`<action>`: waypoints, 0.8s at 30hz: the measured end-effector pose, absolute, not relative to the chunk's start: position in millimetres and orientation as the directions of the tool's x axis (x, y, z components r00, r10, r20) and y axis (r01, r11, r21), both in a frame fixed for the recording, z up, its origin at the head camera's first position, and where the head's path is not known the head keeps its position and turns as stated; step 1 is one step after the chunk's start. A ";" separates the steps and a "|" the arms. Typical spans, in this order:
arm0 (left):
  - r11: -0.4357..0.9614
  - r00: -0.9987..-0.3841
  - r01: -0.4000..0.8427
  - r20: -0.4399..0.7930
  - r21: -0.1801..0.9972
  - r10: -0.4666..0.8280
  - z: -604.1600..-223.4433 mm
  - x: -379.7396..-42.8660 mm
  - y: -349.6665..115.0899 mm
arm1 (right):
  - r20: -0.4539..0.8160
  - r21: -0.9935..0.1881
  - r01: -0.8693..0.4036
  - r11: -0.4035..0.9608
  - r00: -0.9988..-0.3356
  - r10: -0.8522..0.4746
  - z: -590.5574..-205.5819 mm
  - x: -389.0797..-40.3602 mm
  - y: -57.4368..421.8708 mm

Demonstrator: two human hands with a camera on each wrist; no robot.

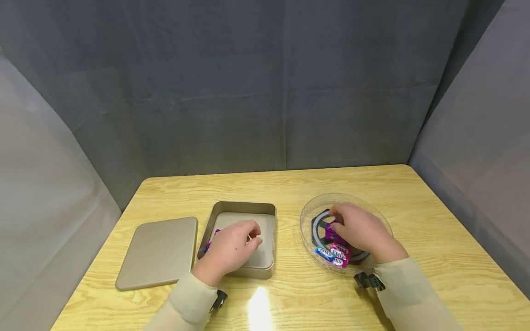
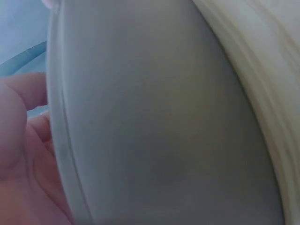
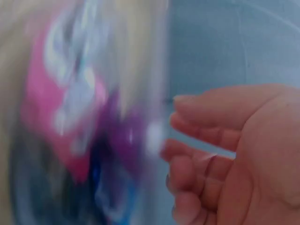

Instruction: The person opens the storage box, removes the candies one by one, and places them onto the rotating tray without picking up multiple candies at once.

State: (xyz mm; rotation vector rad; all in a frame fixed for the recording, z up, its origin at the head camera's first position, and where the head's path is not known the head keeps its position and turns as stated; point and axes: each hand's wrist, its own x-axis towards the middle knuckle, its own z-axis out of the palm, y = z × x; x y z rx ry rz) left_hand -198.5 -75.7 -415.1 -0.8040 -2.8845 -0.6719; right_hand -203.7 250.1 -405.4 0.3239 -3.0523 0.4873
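My left hand (image 1: pixel 232 243) is over an open metal tin (image 1: pixel 274 243), thumb and index fingertips apart with nothing seen between them. Inside the tin, small purple wrappers (image 1: pixel 217 231) show at its left side, partly covered by that hand. My right hand (image 1: pixel 364 227) reaches into a clear round dish (image 1: pixel 305 216), its fingers loosely bent beside a shiny purple wrapped piece (image 1: pixel 332 232). Nothing shows in its grasp in the right wrist view. Pink wrapped pieces (image 1: pixel 340 253) and a blue one (image 1: pixel 325 253), with white lettering, lie at the dish's near side.
A flat metal lid (image 1: pixel 159 253) lies on the wooden table (image 1: pixel 285 299) left of the tin. A dark and grey ring (image 1: pixel 316 230) shows at the dish's bottom; whether inside or beneath, I cannot tell. Grey curtains (image 1: pixel 248 92) hang behind and at both sides.
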 end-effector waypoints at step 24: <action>0.892 -0.894 0.446 -0.017 0.072 0.448 -422.3 -223.7 -111.2 | 0.275 -0.242 -0.551 0.799 -0.829 -0.488 -394.2 -176.5 188.2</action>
